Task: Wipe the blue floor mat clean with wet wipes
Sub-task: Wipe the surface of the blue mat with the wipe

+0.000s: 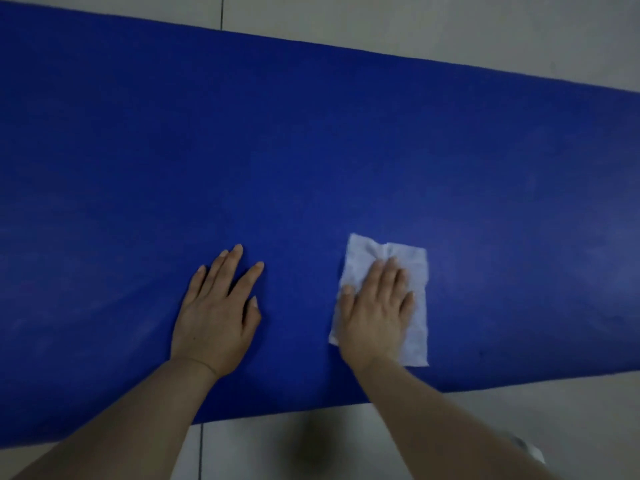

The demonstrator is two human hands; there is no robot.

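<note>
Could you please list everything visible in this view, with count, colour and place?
floor mat: one, blue, spread across the tiled floor, filling most of the view.
wet wipe: one, white, flat on the mat near its near edge, right of centre.
tiled floor: light grey, beyond and in front of the mat.
left hand: one, flat on the bare mat, fingers spread.
right hand: one, flat on the wipe, pressing it down.

So the mat (311, 150) is a deep blue one, laid out flat on the floor, running across the whole view at a slight slant. The wipe (412, 271) is white, a bit crumpled, opened into a rough rectangle, lying flat on the mat near its close edge, right of middle.
</note>
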